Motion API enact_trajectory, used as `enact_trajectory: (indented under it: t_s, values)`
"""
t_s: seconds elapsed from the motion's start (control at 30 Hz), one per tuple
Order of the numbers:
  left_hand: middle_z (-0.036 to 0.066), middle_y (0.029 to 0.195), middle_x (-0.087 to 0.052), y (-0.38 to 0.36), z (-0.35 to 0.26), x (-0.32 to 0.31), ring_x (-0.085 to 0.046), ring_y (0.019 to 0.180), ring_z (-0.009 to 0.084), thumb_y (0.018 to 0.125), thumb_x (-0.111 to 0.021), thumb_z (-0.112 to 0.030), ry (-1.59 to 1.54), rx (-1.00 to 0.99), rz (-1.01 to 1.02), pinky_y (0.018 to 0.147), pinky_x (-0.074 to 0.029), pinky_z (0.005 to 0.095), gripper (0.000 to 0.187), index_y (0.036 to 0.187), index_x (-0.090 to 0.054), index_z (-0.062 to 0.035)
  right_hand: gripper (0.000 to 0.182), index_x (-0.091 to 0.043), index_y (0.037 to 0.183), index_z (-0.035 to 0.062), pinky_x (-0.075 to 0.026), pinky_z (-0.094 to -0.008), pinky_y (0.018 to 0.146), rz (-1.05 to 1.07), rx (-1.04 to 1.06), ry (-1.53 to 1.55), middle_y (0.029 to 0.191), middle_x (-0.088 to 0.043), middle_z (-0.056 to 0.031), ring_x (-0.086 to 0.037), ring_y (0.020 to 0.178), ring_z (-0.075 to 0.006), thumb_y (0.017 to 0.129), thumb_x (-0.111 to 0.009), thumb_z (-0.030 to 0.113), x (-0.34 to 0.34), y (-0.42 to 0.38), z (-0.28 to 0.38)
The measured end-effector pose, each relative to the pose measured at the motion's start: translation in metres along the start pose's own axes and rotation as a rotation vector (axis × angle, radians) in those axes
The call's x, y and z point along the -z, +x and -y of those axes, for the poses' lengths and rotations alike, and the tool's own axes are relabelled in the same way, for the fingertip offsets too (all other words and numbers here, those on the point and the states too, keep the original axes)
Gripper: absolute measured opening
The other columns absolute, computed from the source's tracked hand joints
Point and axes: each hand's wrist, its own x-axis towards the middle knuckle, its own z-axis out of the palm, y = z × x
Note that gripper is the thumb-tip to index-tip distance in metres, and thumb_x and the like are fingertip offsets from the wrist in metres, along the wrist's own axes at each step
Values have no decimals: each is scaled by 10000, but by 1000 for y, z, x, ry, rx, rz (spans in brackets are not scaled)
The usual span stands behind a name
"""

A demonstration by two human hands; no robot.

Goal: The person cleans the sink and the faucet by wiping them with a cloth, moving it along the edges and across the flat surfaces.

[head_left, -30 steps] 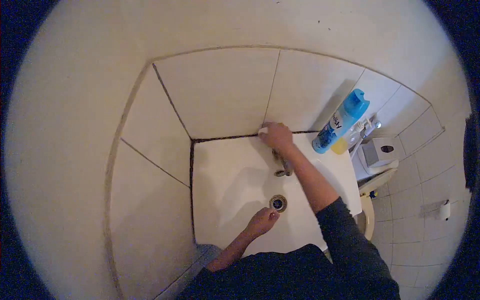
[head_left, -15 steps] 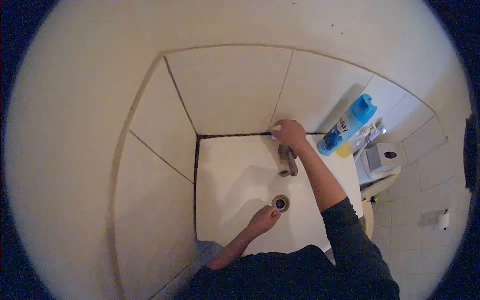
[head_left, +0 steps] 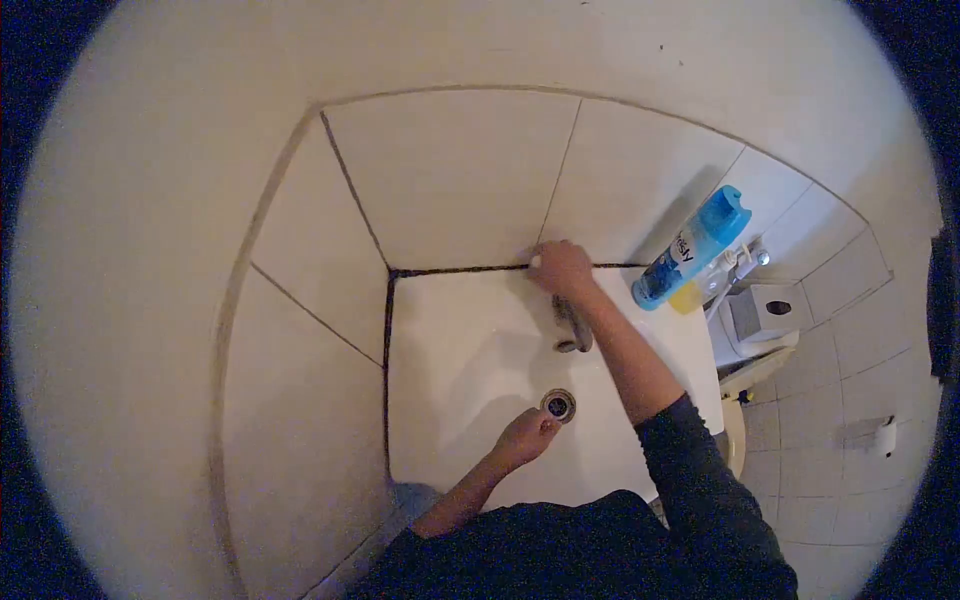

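Observation:
My left hand (head_left: 527, 438) is closed in a loose fist over the white sink (head_left: 440, 340), just left of the dark round drain (head_left: 558, 406). What its curled fingers hold, if anything, is hidden. Beyond the tap (head_left: 570, 330), my right hand (head_left: 562, 269) reaches to the back rim beside the tiled wall. Its fingers are bent together, and a small whitish spot shows at their left side, too small to name. The right wrist and forearm cover part of the tap.
A blue spray can (head_left: 692, 250) stands on the sink's back right corner, with a bottle of yellow liquid (head_left: 690, 296) beside it. Farther right are a grey tissue box (head_left: 766, 312), a toilet seat lid (head_left: 760, 371) and a toilet paper roll (head_left: 886, 438).
My right hand has shifted slightly left along the back rim behind the tap. The left hand stays by the drain. The whole view has moved a little.

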Motion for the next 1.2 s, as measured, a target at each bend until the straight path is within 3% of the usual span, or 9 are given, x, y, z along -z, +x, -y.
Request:
enact_trajectory:
  t_s: [0.03,0.3,0.37,0.53,0.63,0.73,0.97,1.03,1.2]
  values:
    - [167,796,-556,0,0,0,-540,780,301,802,-500,-266,-11,1,-19,709,-433,384,254,826,-560,-20,363,-604,958,147,-443,-400,768,-89,48,-28,884,-595,-128,-556,861,-299,661,-601,355,-6,-2,7]
    - [163,815,-555,-6,-7,4,-536,792,298,807,-495,-256,-30,-3,-5,722,-428,380,243,813,-553,-20,387,-593,950,110,-419,-400,818,81,-39,40,935,-586,-141,-537,924,-303,656,-591,363,9,-1,-15]
    - [161,820,-556,-4,-6,2,-535,796,297,809,-492,-255,-29,-30,-5,728,-427,378,244,819,-554,-20,348,-624,908,141,-444,-395,778,-19,75,15,877,-597,-157,-565,842,-315,649,-603,374,-14,2,3]
    - [161,825,-557,-6,-5,4,-535,801,296,809,-493,-254,-1,-9,7,735,-425,375,246,843,-559,-19,340,-610,943,172,-445,-391,769,73,22,28,879,-595,-139,-559,852,-305,655,-599,353,12,3,-23]
    - [167,822,-558,-1,-7,4,-535,791,300,807,-495,-260,-12,3,20,722,-428,378,254,846,-561,-18,342,-605,949,183,-445,-394,764,60,113,-8,883,-596,-133,-551,877,-298,641,-616,333,15,1,-27]
    - [168,812,-561,-2,-6,1,-538,774,307,802,-502,-265,-38,-35,-25,703,-432,382,260,837,-562,-15,362,-609,935,169,-449,-405,752,239,344,-117,950,-591,-89,-552,902,-278,631,-638,364,20,-12,1]
    - [163,804,-563,-4,1,-1,-544,755,299,798,-515,-257,5,-51,-23,689,-437,382,249,843,-566,-18,357,-607,952,186,-449,-392,755,202,224,-164,904,-596,-107,-559,860,-290,614,-629,302,17,1,-17]
    - [161,797,-561,-3,0,-1,-544,760,289,799,-516,-257,-15,-21,-19,691,-437,376,247,842,-566,-19,367,-607,951,190,-453,-398,748,234,480,-185,887,-597,-103,-561,854,-287,604,-633,307,13,-6,-11]
    - [166,833,-556,-3,-8,7,-534,796,307,815,-494,-268,13,-7,26,727,-426,384,265,867,-558,-17,298,-625,863,165,-462,-420,717,159,344,-314,833,-613,-98,-582,813,-296,619,-643,335,19,9,-19]
